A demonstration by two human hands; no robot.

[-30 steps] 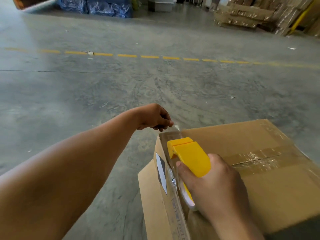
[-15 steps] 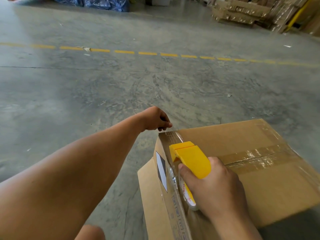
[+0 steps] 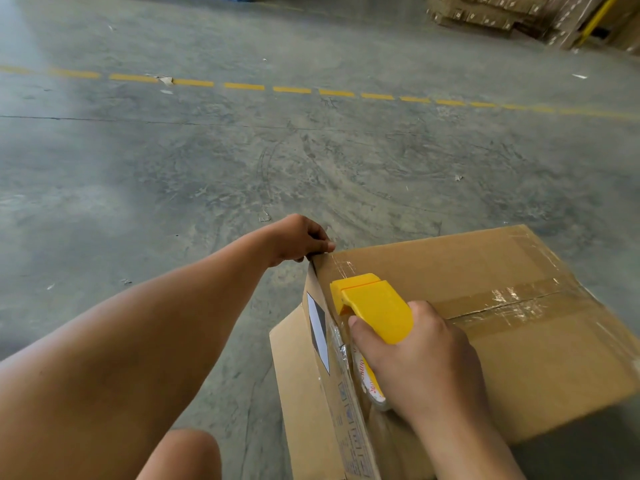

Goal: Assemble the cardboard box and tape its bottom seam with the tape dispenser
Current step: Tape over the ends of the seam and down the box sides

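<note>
Compared with one second ago, the yellow tape dispenser (image 3: pixel 375 311) sits slightly further from the far corner of the cardboard box (image 3: pixel 519 341), and a bare knee (image 3: pixel 183 455) has come into view at the bottom edge. On the left side, the left arm reaches forward over the grey concrete floor (image 3: pixel 173 185), and the left hand (image 3: pixel 298 240) is at the far left corner of the box; its grip is pressed together, with the fingertips pinching the end of the clear tape (image 3: pixel 341 266) at this corner. Just to the right, the box stands on the floor with its closed flaps facing up, and one loose flap (image 3: pixel 298 393) hangs out at its left side near the floor. A strip of shiny tape runs along the left edge of the top face, from the corner toward the dispenser. The right hand (image 3: pixel 419 358) has its grip wrapped firmly around the dispenser handle, and the tape roll (image 3: pixel 369 382) is partly visible under the fingers, touching the left edge of the box. More to the right, the centre seam of the flaps is already covered with a wide band of tape (image 3: pixel 512 301). Far behind, a dashed yellow line (image 3: pixel 242 85) crosses the floor, and stacked cardboard (image 3: pixel 502 12) lies in the upper right.
</note>
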